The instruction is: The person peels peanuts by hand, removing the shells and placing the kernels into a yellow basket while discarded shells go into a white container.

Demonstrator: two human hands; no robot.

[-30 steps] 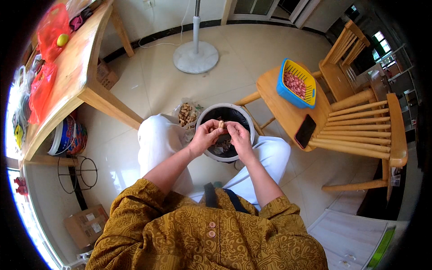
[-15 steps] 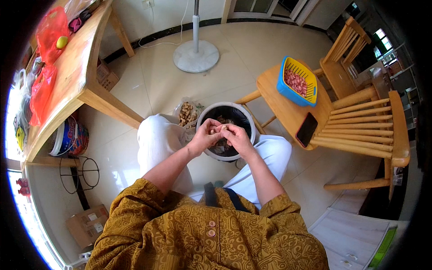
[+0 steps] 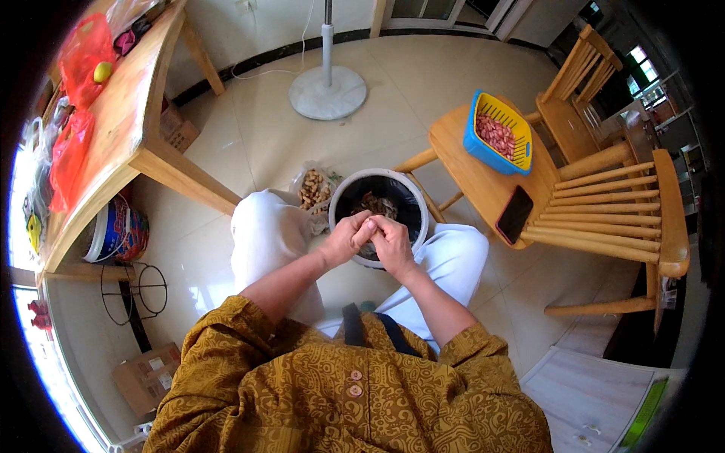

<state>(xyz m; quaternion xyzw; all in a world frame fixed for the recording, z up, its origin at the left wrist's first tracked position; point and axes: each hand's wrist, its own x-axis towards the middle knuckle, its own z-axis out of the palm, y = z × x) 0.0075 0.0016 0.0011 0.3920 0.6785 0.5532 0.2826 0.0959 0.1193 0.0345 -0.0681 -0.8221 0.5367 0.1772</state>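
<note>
My left hand [image 3: 347, 237] and my right hand [image 3: 392, 244] meet over the near side of a round bin [image 3: 337, 198] lined with a black bag. Their fingers are closed and pressed together around a peanut, which the fingers now hide. Brown peanut shells [image 3: 375, 204] lie inside the bin, between my knees. Left of it, a clear plastic bag of unshelled peanuts [image 3: 312, 190] rests on the floor. Pink shelled peanuts [image 3: 495, 137] fill the bottom of a yellow and blue basket [image 3: 479, 141] on the wooden chair at the right.
A black phone [image 3: 515, 215] lies on the chair seat [image 3: 461, 155] by the basket. To the left stands a wooden table [image 3: 121, 113] with red plastic bags [image 3: 89, 60]. A round stand base [image 3: 327, 94] is farther ahead. Another wooden chair [image 3: 566, 121] stands at far right.
Both hands have come slightly nearer to me and folded more tightly together. The small pale piece that showed between the fingertips is now covered. More of the shells in the bin is visible.
</note>
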